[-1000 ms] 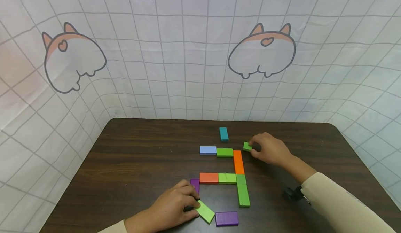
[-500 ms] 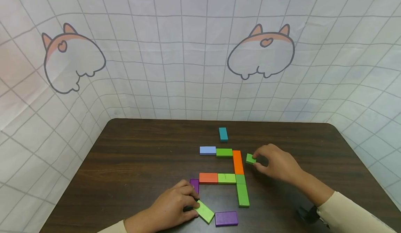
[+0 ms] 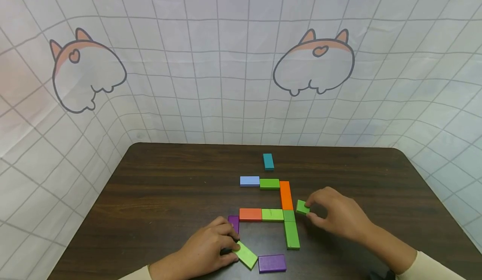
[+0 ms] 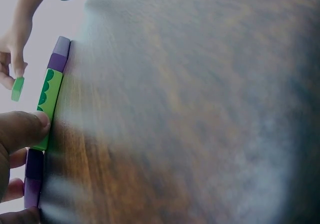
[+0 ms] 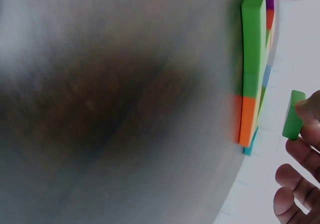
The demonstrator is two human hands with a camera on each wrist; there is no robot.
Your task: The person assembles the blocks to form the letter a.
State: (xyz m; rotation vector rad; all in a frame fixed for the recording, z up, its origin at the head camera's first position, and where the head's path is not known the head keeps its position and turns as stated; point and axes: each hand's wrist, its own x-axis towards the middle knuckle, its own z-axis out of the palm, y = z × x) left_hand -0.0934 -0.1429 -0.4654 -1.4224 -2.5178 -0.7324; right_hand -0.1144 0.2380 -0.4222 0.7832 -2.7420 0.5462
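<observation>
My right hand point(image 3: 339, 215) pinches a small green block point(image 3: 302, 207) between thumb and fingertips, just right of the column of blocks. In the right wrist view this block point(image 5: 294, 114) is held clear of the table. My left hand point(image 3: 211, 246) holds a lime-green block point(image 3: 247, 255) that lies slanted on the table, thumb on its near side. Its front corner meets a purple block point(image 3: 273, 263). Another purple block point(image 3: 234, 223) is partly hidden behind the left fingers, and they rest by it in the left wrist view.
An orange block point(image 3: 286, 195), a short green block point(image 3: 289, 216) and a longer green block point(image 3: 292, 235) form a column. A red block point(image 3: 250, 214) and a lime block point(image 3: 273, 214) join it. Farther back lie light-blue point(image 3: 249, 181), green point(image 3: 269, 183) and teal point(image 3: 268, 161) blocks on the dark table point(image 3: 158, 188).
My right hand has carried the small green block toward me, from beyond the orange block's far end to beside its near end. My left hand and the laid blocks have stayed put.
</observation>
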